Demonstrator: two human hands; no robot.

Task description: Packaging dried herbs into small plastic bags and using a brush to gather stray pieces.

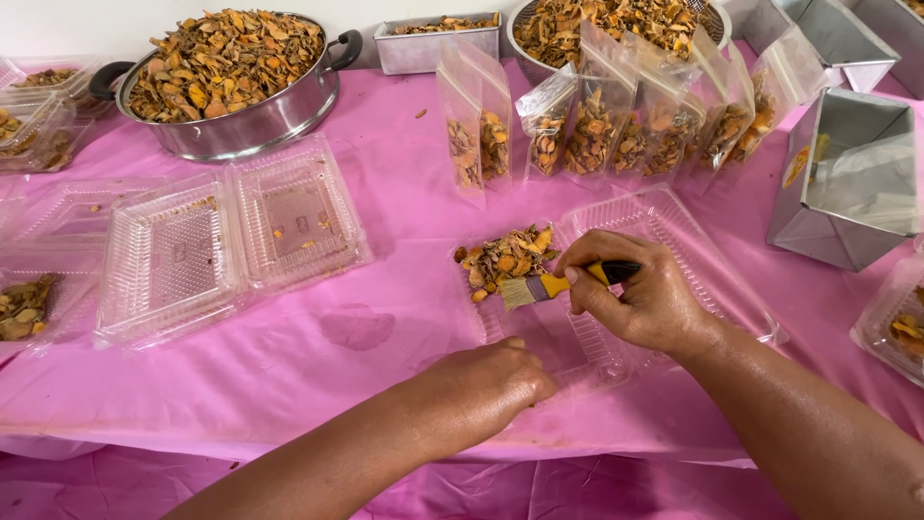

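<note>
Right hand [640, 299], centre-right of frame: grip closed around a small brush with yellow-and-black handle [563, 282], bristles pointing left and touching a pile of dried orange-brown slices [505, 258]. The pile lies in the upper-left part of an open clear plastic clamshell tray [717, 274], just left of the right hand. Left hand [491, 383], lower centre: fingers curled, pressing down on the tray's near edge, holding nothing else.

Surface: bench covered with pink plastic sheet [385, 327], wrinkled, some wet-looking patches mid-frame. Front edge of bench runs along the bottom, just below the left hand.

Open room: bare pink stretch between the tray and a group of empty clear clamshell trays [231, 241] at left.

Further out: row of clear standing pouches partly filled with slices [597, 120] at upper centre, large steel pot heaped with slices [231, 82] upper left, grey metal box [847, 183] at right edge.
</note>
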